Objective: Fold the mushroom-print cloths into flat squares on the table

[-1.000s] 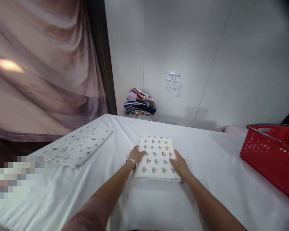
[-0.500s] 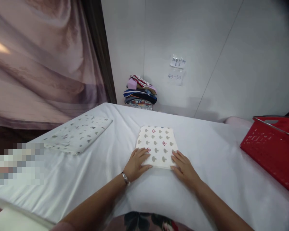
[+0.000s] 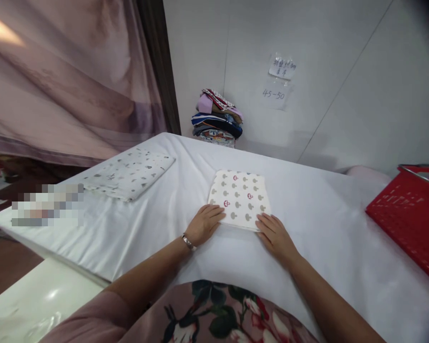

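Note:
A folded cream cloth with a mushroom print [image 3: 240,197] lies flat on the white-covered table [image 3: 318,224]. My left hand [image 3: 205,223], with a bracelet at the wrist, rests flat at the cloth's near left corner, fingers stretched out and touching its edge. My right hand [image 3: 276,234] lies flat at the near right corner, fingertips on the cloth's edge. Neither hand holds anything.
A second folded, speckled white cloth [image 3: 130,172] lies at the table's left. A stack of folded colourful fabrics [image 3: 217,116] stands against the far wall. A red plastic basket [image 3: 411,214] sits at the right edge. A mauve curtain [image 3: 67,81] hangs on the left.
Both hands have slid back from the cloth's sides to its near edge. The view has pulled back and shifted, so the cloth sits farther from me.

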The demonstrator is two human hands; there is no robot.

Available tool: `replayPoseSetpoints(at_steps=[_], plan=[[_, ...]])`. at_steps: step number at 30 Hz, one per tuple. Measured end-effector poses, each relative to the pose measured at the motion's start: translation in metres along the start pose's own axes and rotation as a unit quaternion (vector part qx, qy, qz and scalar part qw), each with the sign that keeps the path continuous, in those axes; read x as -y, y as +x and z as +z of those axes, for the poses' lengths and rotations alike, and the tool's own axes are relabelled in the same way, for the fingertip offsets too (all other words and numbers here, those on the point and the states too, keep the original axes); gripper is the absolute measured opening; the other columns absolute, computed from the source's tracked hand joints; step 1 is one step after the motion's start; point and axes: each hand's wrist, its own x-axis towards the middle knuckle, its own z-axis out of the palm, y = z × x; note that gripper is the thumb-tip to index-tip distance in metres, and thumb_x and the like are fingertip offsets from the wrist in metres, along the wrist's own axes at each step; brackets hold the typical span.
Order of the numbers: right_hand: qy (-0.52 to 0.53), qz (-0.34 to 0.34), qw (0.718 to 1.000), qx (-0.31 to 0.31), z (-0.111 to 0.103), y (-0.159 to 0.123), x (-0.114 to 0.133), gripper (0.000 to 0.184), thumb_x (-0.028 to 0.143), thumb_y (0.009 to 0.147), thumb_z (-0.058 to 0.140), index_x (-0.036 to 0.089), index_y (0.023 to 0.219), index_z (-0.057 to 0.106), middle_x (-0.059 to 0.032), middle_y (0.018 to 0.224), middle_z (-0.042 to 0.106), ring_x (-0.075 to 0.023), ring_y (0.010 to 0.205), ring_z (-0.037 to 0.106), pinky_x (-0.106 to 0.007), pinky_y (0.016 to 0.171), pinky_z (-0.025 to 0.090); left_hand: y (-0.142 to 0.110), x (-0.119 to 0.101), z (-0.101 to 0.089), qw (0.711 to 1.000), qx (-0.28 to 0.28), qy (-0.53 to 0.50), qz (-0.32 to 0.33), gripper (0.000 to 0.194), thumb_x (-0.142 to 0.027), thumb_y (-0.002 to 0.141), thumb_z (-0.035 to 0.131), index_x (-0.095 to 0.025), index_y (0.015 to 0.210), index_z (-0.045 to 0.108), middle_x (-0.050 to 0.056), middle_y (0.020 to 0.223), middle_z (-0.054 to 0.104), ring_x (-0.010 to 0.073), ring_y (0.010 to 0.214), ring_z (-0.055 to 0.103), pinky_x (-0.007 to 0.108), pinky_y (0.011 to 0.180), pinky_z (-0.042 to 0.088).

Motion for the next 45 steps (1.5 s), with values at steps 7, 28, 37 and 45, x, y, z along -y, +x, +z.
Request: replayPoseSetpoints(at_steps=[7, 28, 37, 45], plan=[[0.021, 0.009, 0.999, -0.028, 0.002, 0.0, 0.0, 0.031, 0.017, 0.088, 0.04, 0.021, 0.116, 0.053, -0.0067, 0.119, 0.056, -0.0194, 0.117, 0.045, -0.043, 0.097, 0.036, 0.0, 0.0, 0.002, 1.0, -0.016, -0.004, -0.012, 0.029, -0.017, 0.085, 0.04, -0.021, 0.109, 0.057, 0.002, 0.115, 0.059, 0.0193, 0.112, 0.047, 0.039, 0.093, 0.037], [0.063, 0.062, 0.996, 0.034, -0.015, 0.051, 0.028, 0.037, 0.026, 0.088, 0.035, 0.02, 0.123, 0.047, -0.007, 0.133, 0.042, -0.0209, 0.127, 0.03, -0.043, 0.104, 0.027, 0.039, -0.028, 0.004, 0.998, 0.009, 0.018, -0.066, 0.042, -0.04, 0.085, 0.043, -0.019, 0.121, 0.046, 0.009, 0.135, 0.04, 0.0248, 0.127, 0.029, 0.049, 0.103, 0.022], [0.014, 0.155, 0.978, 0.136, 0.023, 0.054, 0.007, 0.056, 0.05, 0.087, 0.031, 0.015, 0.13, 0.039, -0.0127, 0.14, 0.029, -0.0266, 0.131, 0.019, -0.047, 0.104, 0.021, 0.033, -0.033, 0.031, 0.995, 0.034, 0.071, -0.067, 0.052, -0.047, 0.086, 0.036, -0.019, 0.13, 0.038, 0.009, 0.135, 0.04, 0.0275, 0.127, 0.03, 0.052, 0.103, 0.021], [0.044, 0.182, 0.978, 0.091, 0.01, 0.118, 0.018, 0.061, 0.052, 0.088, 0.026, 0.013, 0.134, 0.03, -0.0134, 0.143, 0.022, -0.0255, 0.133, 0.012, -0.045, 0.104, 0.017, 0.036, -0.033, 0.031, 0.994, 0.038, 0.07, -0.07, 0.052, -0.044, 0.085, 0.038, -0.018, 0.13, 0.038, 0.011, 0.134, 0.041, 0.0289, 0.127, 0.029, 0.054, 0.103, 0.02]])
